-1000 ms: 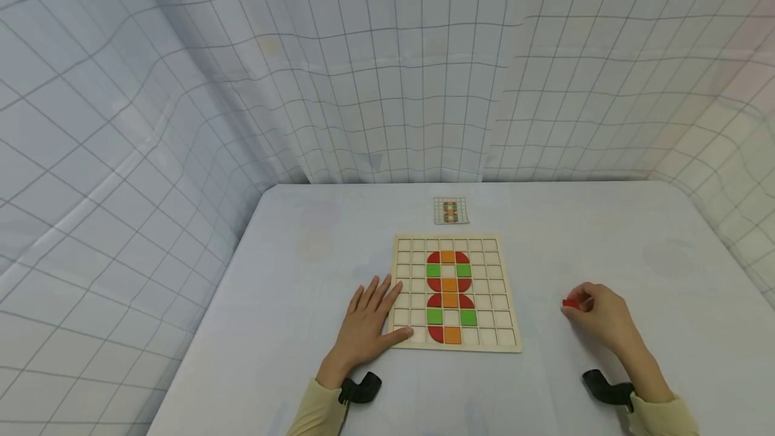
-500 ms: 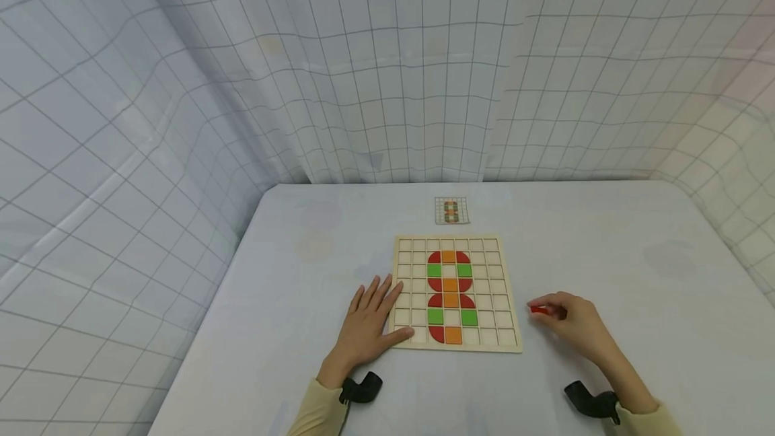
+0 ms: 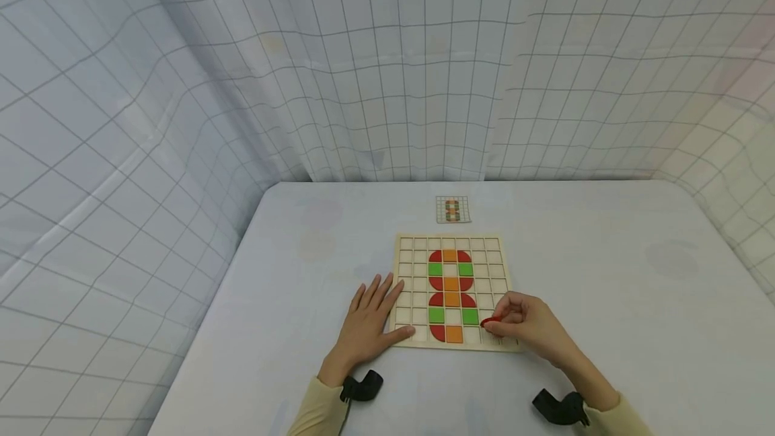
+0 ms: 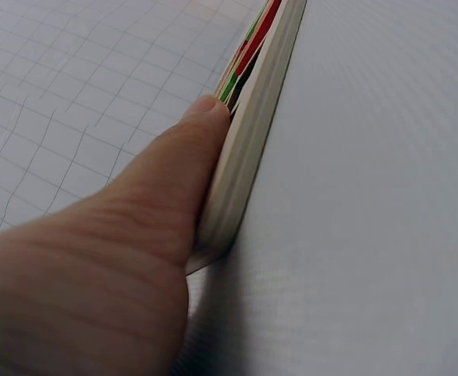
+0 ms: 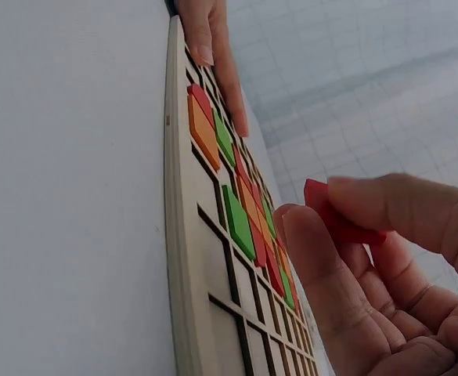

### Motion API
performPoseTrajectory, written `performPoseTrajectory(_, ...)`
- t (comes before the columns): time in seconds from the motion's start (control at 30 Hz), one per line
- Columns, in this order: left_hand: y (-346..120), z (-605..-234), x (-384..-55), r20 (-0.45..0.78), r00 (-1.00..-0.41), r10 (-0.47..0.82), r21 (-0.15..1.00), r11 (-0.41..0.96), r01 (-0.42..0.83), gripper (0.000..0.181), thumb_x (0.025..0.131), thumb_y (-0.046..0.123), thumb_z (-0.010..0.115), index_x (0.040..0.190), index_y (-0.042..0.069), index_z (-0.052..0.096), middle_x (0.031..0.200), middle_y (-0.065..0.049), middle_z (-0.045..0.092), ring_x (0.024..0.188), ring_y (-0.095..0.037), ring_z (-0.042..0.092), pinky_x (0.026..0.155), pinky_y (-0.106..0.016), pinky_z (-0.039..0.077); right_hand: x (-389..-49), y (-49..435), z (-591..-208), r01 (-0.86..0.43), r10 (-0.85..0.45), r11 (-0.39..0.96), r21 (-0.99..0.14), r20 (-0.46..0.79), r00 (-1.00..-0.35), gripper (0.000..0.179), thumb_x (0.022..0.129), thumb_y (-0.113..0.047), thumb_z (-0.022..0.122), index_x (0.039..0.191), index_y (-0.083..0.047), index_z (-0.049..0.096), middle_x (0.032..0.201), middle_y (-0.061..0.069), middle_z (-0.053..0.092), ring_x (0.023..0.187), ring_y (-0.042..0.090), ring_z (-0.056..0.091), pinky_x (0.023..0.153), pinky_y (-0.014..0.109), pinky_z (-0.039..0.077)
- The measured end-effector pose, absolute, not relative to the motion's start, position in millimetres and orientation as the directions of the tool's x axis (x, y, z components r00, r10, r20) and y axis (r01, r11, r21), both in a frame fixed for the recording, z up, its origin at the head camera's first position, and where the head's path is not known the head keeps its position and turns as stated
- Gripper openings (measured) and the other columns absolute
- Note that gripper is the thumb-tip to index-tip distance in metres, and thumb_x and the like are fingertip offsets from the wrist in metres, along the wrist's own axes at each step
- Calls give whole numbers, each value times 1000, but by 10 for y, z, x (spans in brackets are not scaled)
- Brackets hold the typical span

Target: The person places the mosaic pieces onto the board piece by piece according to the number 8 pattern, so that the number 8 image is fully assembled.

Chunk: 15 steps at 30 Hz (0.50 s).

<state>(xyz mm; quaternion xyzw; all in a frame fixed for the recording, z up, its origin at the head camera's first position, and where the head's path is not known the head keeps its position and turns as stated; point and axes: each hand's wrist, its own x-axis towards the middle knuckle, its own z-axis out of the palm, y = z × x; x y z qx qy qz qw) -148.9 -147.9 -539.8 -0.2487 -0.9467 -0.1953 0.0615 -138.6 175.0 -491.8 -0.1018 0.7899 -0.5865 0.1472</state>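
Observation:
A wooden grid board [image 3: 418,340] lies on the table, with red, orange and green tiles set in its cells in a shape like an 8. My left hand [image 3: 366,328] rests spread on the board's left edge, its thumb [image 4: 166,157] over the near left corner. Between thumb and fingertips my right hand [image 3: 533,325] pinches a red tile [image 5: 342,219], held above the board's near right part. Just left of that tile is a green tile [image 3: 470,316] in its cell. An orange tile [image 3: 454,334] sits in the nearest row beside a red quarter-round tile [image 3: 437,333].
A small card [image 3: 453,210] with a printed grid and the same kind of pattern lies behind the board. White cloth [image 3: 272,301] covers the table. Checked curtains [image 3: 387,86] hang at the back and sides.
My right hand has moved left with the red tile, from the table right of the board to over its near right part. The left hand has stayed in place.

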Motion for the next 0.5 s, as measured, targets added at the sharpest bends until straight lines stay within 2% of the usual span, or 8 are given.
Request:
performPoseTrajectory(0.2,-1479,-5395,-1490,209,-870,447,339,801,493,83,87,60,55,151,13,29,155,-11,22,142,-31,12,112,-49,6,-1371,1597,-4909,-58,-356,350,-935,-75,-932,24,85,-16,73,103,0,69,87,5,66,67,15,56,56,20,46)
performPoseTrajectory(0.37,-1478,-5398,-1494,215,-868,448,337,800,496,83,87,60,54,150,12,30,154,-11,23,142,-31,13,112,-49,6,-1370,1532,-4936,-92,-321,395,-914,-43,-946,14,87,-16,71,97,-6,71,84,1,65,63,14,49,52,20,41)
performPoseTrajectory(0.5,-1477,-5398,-1492,221,-867,447,339,798,498,83,87,62,53,150,12,31,154,-11,23,142,-31,14,112,-50,7,-1374,1509,-4958,-80,-303,359,-930,-34,-953,14,88,-11,69,98,-3,66,85,4,64,68,18,58,57,23,49)
